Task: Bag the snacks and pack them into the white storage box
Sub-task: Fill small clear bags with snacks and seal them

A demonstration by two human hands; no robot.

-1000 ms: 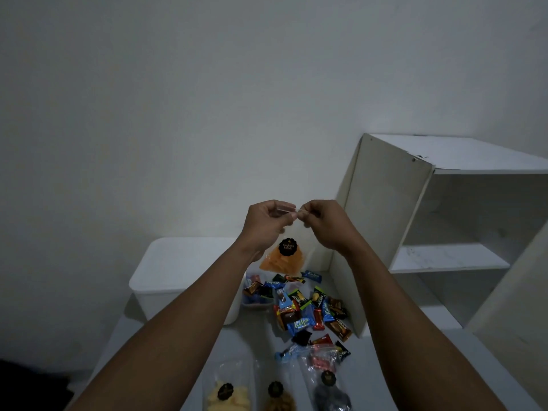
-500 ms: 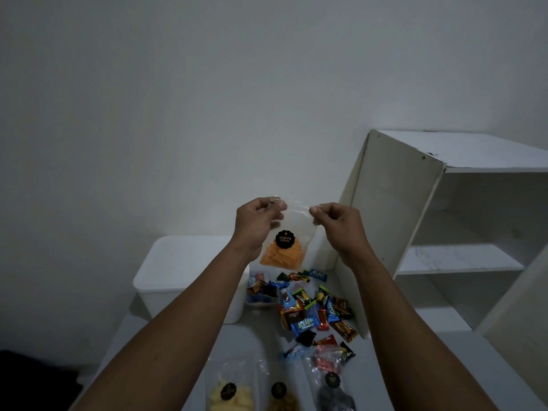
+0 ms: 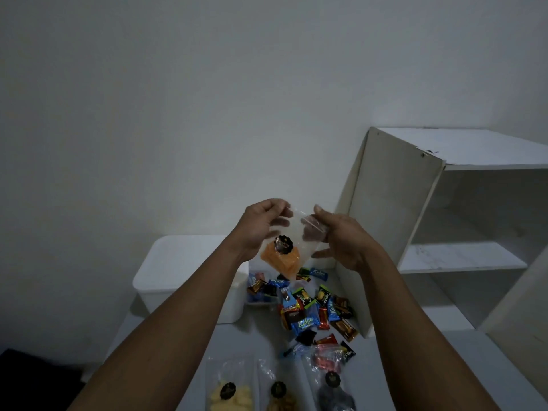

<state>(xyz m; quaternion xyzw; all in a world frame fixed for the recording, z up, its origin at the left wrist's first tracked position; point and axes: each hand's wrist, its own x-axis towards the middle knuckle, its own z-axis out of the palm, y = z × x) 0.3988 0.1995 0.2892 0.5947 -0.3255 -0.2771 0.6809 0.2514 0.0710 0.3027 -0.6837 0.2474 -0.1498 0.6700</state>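
**Aloft, a Bag of Orange Snacks Between Two Hands**

Head view. There, above the table and in front of a plain pale wall, both bare forearms reached forward and up. Between the hands hung a clear plastic bag (image 3: 296,232) with a round black sticker on its front and orange snacks (image 3: 277,262) settled in its lower corner; the bag tilted, with its bottom toward the left.

The left hand (image 3: 261,229) had its fingers curled over the bag's upper left corner and pinched the plastic there against the thumb. The right hand (image 3: 345,241) held the upper right edge, the thumb on top and the fingers behind the film, dimly visible through it.

Below and behind the left wrist stood the white storage box (image 3: 184,262), rectangular plastic with a flat white top, on the white table (image 3: 255,342). Just beside its right end sat a small clear tub (image 3: 261,292) with wrapped sweets in it. A loose heap of colourful wrapped sweets (image 3: 314,310) lay on the table under the held bag.

Nearer the lower edge lay three more clear stickered bags side by side: one of pale yellow snacks (image 3: 229,394), one of brown snacks (image 3: 280,400), and one of dark snacks (image 3: 335,396). A white wooden shelf unit (image 3: 394,209) stood on the right, touching the table.
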